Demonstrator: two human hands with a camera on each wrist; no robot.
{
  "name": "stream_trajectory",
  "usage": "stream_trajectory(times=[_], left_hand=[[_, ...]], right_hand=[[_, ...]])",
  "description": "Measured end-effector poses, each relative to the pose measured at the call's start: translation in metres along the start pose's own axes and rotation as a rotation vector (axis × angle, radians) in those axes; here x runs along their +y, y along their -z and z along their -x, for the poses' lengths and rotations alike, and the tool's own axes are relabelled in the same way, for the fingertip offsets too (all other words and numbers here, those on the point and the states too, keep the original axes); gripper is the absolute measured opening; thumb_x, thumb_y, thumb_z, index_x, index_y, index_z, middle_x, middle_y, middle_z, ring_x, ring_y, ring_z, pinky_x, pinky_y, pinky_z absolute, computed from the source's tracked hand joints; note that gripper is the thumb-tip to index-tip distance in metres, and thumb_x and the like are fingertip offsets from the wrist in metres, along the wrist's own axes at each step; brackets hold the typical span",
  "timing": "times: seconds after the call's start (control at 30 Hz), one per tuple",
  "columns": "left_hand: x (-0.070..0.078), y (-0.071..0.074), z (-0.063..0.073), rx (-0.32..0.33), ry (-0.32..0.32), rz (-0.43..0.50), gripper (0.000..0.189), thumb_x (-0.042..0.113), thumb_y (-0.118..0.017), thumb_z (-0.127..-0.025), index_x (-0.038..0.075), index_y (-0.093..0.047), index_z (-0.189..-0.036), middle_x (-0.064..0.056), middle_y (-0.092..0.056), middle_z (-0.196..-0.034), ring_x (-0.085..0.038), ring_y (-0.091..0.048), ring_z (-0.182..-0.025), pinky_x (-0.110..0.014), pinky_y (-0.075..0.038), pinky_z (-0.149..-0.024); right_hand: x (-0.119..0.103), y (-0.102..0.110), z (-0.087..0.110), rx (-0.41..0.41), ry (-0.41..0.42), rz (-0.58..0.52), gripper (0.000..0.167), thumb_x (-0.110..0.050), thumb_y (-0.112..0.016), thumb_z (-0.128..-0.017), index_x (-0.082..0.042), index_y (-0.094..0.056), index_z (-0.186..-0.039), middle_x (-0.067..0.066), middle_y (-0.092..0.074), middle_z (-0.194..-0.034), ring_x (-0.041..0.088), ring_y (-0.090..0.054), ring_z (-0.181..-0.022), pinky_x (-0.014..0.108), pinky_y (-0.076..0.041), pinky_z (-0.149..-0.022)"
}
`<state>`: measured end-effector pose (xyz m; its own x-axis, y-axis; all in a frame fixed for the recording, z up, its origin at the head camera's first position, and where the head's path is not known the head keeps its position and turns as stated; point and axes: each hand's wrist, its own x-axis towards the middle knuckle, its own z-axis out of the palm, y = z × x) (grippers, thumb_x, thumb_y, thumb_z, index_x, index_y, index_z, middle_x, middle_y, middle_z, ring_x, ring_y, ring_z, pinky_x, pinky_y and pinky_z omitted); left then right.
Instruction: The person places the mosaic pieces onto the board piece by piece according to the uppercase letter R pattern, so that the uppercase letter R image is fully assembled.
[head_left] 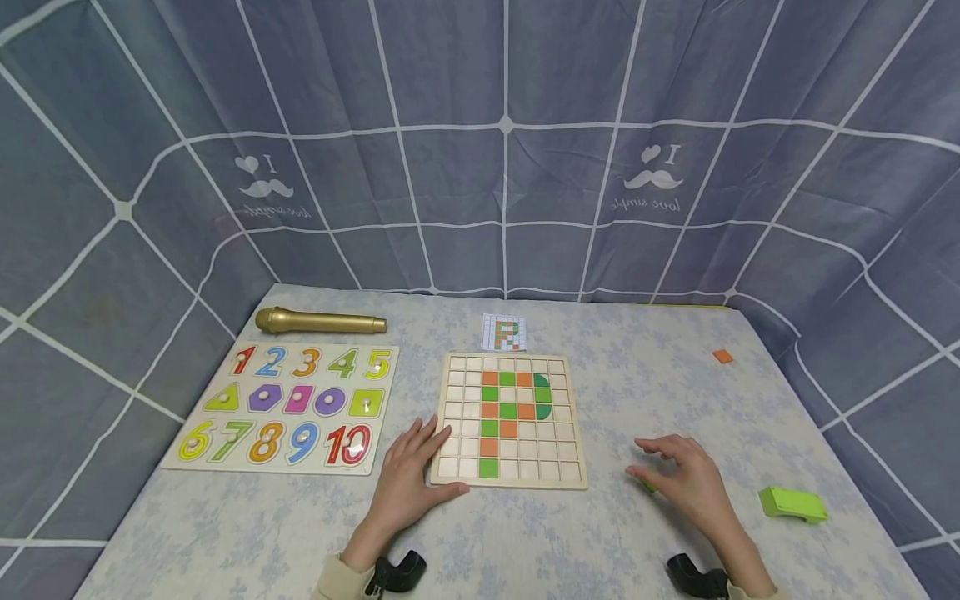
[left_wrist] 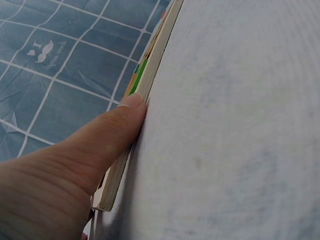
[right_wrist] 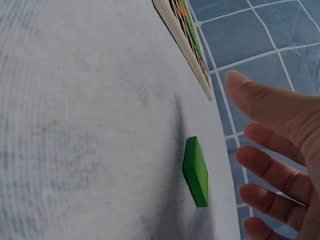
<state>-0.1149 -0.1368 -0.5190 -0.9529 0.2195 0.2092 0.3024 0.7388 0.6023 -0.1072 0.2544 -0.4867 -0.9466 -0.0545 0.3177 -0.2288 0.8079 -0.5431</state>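
My left hand [head_left: 411,475] rests at the near left corner of a wooden grid board [head_left: 540,471], fingers straight on its left side. In the left wrist view the thumb [left_wrist: 112,122] lies against the board's near edge. Green and orange tiles [head_left: 508,410], some with a rounded corner, sit in the grid. Right of the board my right hand [head_left: 678,475] hovers with loosely bent fingers, thumb apart from them. Just below it a green tile [right_wrist: 196,172] lies on the cloth, partly hidden by the thumb in the head view.
A small pattern card [head_left: 504,332] lies behind the board. To the left are a number-and-shape puzzle board [head_left: 281,404] and a gold toy microphone [head_left: 321,322]. At right sit an orange tile [head_left: 722,356] and a light green block [head_left: 792,505]. Grid-patterned curtains [head_left: 465,183] surround the table.
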Motion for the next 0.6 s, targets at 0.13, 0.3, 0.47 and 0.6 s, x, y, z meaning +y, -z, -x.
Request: stream_trajectory(times=[0.13,0.3,0.47,0.6], left_hand=[[0.0002,0.0001,-0.0002,0.001,-0.002,-0.003,0.086,0.05,-0.082,-0.066,0.009,-0.053,-0.136,-0.012,-0.037,-0.148,-0.033,-0.022,-0.139,-0.051,-0.016,-0.11],[0.0002,0.0,-0.0001,0.003,0.0,-0.001,0.086,0.049,-0.082,-0.066,0.009,-0.054,-0.136,-0.012,-0.037,-0.148,-0.033,-0.022,-0.139,-0.051,-0.016,-0.11],[0.0003,0.0002,0.0002,-0.004,0.01,-0.002,0.086,0.049,-0.082,-0.066,0.01,-0.053,-0.136,-0.011,-0.036,-0.148,-0.033,-0.021,-0.139,-0.051,-0.015,-0.11],[0.0009,0.0004,-0.0001,-0.002,0.009,-0.005,0.086,0.05,-0.082,-0.066,0.01,-0.053,-0.137,-0.012,-0.037,-0.148,-0.033,-0.022,-0.139,-0.051,-0.016,-0.11]], right_hand=[[0.0015,0.0004,0.0014,-0.047,-0.036,0.021,0.041,-0.019,-0.088,-0.065,-0.006,-0.074,-0.101,0.002,-0.066,-0.091,0.023,-0.056,-0.082,0.041,-0.049,-0.068],[0.0035,0.0018,0.0026,-0.08,-0.057,0.031,0.041,-0.022,-0.088,-0.065,-0.008,-0.074,-0.1,0.001,-0.066,-0.09,0.02,-0.054,-0.078,0.038,-0.046,-0.065],[0.0055,0.003,0.0035,-0.112,-0.077,0.047,0.04,-0.024,-0.088,-0.064,-0.009,-0.075,-0.098,-0.002,-0.065,-0.087,0.017,-0.052,-0.076,0.036,-0.045,-0.064],[0.0063,0.0056,0.0038,-0.159,-0.126,0.062,0.036,-0.029,-0.087,-0.066,-0.009,-0.075,-0.094,-0.003,-0.065,-0.085,0.015,-0.051,-0.074,0.034,-0.044,-0.063]])
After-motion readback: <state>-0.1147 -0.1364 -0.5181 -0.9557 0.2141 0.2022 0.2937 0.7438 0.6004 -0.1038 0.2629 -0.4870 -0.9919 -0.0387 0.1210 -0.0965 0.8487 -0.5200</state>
